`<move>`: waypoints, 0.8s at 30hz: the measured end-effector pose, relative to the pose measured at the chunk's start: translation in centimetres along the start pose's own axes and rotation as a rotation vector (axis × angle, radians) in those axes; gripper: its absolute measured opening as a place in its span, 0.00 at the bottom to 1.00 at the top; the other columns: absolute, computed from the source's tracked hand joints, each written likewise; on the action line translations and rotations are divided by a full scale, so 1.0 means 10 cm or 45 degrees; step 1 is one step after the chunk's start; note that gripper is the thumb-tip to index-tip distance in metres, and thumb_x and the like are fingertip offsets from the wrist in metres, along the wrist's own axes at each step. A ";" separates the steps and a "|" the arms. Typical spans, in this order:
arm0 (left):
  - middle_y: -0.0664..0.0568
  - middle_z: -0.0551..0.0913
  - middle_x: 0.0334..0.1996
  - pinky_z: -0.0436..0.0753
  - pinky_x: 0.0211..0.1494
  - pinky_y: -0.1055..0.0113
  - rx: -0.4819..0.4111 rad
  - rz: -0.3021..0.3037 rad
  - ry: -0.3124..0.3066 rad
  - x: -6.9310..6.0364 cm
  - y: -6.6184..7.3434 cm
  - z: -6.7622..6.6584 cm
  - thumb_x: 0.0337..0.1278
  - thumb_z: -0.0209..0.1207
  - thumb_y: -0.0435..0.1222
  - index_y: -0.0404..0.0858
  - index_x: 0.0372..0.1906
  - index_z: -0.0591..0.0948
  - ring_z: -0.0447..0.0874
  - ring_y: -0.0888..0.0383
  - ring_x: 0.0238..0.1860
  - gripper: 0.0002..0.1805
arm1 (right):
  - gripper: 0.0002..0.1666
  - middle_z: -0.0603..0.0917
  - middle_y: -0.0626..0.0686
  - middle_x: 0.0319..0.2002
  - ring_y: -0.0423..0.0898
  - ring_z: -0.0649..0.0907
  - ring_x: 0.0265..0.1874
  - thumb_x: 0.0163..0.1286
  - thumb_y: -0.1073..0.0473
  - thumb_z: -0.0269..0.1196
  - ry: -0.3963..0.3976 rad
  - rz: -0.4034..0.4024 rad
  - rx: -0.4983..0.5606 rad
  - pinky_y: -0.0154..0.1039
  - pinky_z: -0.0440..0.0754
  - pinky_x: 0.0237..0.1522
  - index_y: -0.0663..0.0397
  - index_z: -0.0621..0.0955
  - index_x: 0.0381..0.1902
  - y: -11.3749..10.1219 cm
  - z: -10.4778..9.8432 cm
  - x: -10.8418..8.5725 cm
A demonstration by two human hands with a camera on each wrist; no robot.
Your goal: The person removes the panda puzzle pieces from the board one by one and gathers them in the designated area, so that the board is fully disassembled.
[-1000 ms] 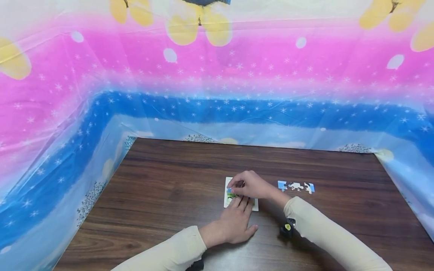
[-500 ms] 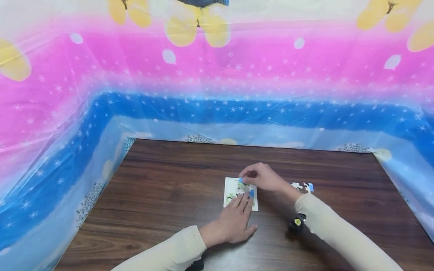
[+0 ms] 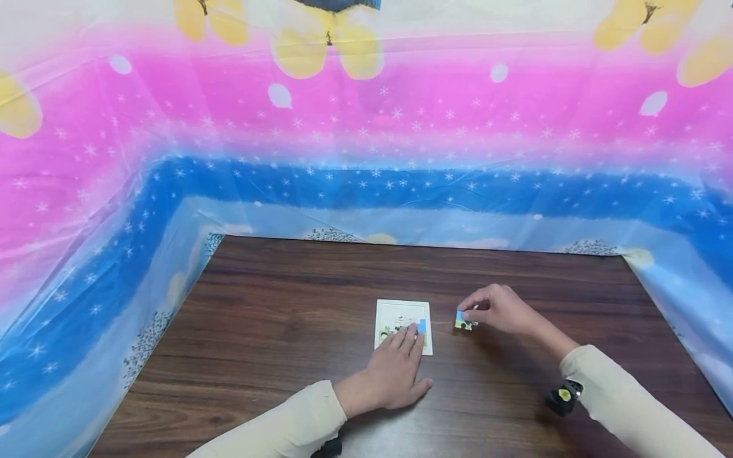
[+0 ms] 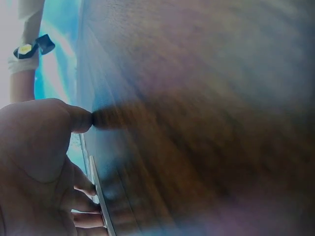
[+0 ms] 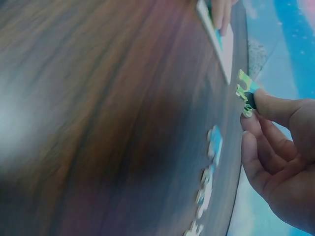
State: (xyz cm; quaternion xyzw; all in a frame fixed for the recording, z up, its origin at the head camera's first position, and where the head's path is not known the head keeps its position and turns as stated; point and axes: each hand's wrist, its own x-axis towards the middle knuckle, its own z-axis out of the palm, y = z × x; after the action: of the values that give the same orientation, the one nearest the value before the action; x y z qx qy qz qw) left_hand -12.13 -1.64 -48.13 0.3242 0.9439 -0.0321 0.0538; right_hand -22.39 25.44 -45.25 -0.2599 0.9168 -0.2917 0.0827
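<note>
My left hand (image 3: 396,372) lies with straight fingers over the lower part of a white puzzle tray (image 3: 380,318). Several fitted pieces (image 3: 404,320) show above and beside those fingers; others may be hidden under them. To the right of the tray, my right hand (image 3: 499,309) pinches a blue and green puzzle piece (image 3: 462,320) between thumb and fingers. In the right wrist view this puzzle piece (image 5: 244,89) is held above the table, tilted. Loose puzzle pieces (image 5: 215,143) lie in a row on the table below the right hand; in the head view that hand hides them.
The dark wooden table (image 3: 275,305) extends around the tray. A patterned cloth (image 3: 355,184) hangs along its back and sides. A black wrist device (image 3: 564,397) sits at the right sleeve.
My right hand has lifted the blue and green puzzle piece off the tray and carried it right, over the loose pieces. The left hand stays in place on the tray.
</note>
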 end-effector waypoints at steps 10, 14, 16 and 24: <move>0.38 0.57 0.79 0.61 0.79 0.57 0.012 0.009 0.023 0.00 -0.02 0.04 0.75 0.41 0.61 0.33 0.79 0.59 0.55 0.46 0.80 0.44 | 0.07 0.88 0.45 0.41 0.38 0.82 0.36 0.68 0.59 0.71 0.008 0.026 -0.096 0.34 0.79 0.33 0.48 0.92 0.42 0.13 0.04 -0.18; 0.38 0.57 0.79 0.61 0.79 0.57 0.010 0.005 0.029 0.00 -0.01 0.04 0.74 0.42 0.61 0.33 0.79 0.59 0.55 0.46 0.80 0.44 | 0.07 0.88 0.44 0.39 0.36 0.81 0.34 0.67 0.61 0.71 0.032 -0.025 -0.111 0.34 0.79 0.32 0.49 0.92 0.42 0.18 0.09 -0.18; 0.38 0.58 0.79 0.61 0.79 0.57 0.009 0.005 0.035 0.00 -0.01 0.05 0.74 0.42 0.62 0.33 0.79 0.60 0.56 0.46 0.80 0.44 | 0.07 0.87 0.43 0.38 0.36 0.81 0.34 0.67 0.61 0.71 0.040 -0.043 -0.125 0.34 0.80 0.32 0.48 0.92 0.42 0.19 0.12 -0.18; 0.38 0.57 0.79 0.61 0.79 0.57 -0.002 0.001 0.038 0.00 -0.01 0.05 0.75 0.42 0.61 0.33 0.79 0.59 0.55 0.46 0.80 0.44 | 0.07 0.87 0.44 0.38 0.35 0.80 0.32 0.67 0.64 0.71 0.033 -0.044 -0.143 0.33 0.79 0.30 0.49 0.91 0.41 0.21 0.12 -0.16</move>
State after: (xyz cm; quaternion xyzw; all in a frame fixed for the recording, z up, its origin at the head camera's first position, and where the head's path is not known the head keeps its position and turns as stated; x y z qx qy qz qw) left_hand -12.19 -1.73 -48.58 0.3249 0.9445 -0.0266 0.0399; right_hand -21.53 27.15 -47.45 -0.2760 0.9281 -0.2446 0.0512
